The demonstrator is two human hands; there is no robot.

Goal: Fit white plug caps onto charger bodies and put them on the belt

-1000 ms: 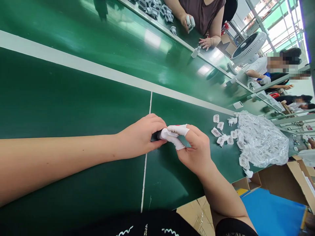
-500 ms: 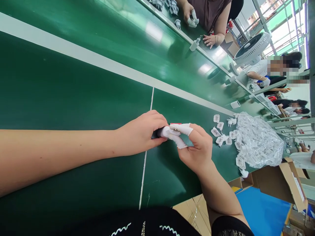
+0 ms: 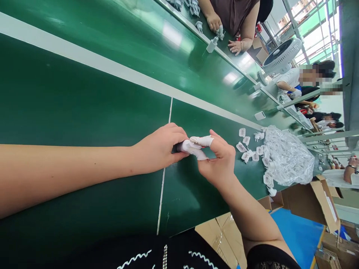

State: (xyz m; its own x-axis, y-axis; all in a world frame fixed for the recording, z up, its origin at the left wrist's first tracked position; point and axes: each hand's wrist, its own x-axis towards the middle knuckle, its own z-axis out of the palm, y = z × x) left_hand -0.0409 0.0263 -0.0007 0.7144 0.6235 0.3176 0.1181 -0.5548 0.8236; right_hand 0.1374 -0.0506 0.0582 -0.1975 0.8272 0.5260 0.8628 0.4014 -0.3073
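Observation:
Near the middle of the green table point(image 3: 112, 201), my left hand point(image 3: 164, 147) grips a small white and dark object point(image 3: 180, 147) between thumb and fingers. My right hand point(image 3: 214, 155) meets it from the right, its thumb and forefinger wrapped in white covers and pinched on the object's other end. Those fingertips hide most of the object, so its exact shape cannot be made out. Several white plug pieces point(image 3: 241, 147) lie on the table to the right of my right hand, beside a clear plastic bag point(image 3: 290, 157) full of similar white pieces.
Across the green belt point(image 3: 117, 41), a person's hand point(image 3: 214, 23) is at a white plug point(image 3: 212, 45) on the rail. A white fan point(image 3: 282, 56) and other people are farther back. Open cardboard boxes point(image 3: 301, 201) stand at the lower right.
My right hand's free fingers have lifted a little, while both hands stay together on the object. Across the belt, the person's covered fingers have come down to the white plug. The view has shifted slightly.

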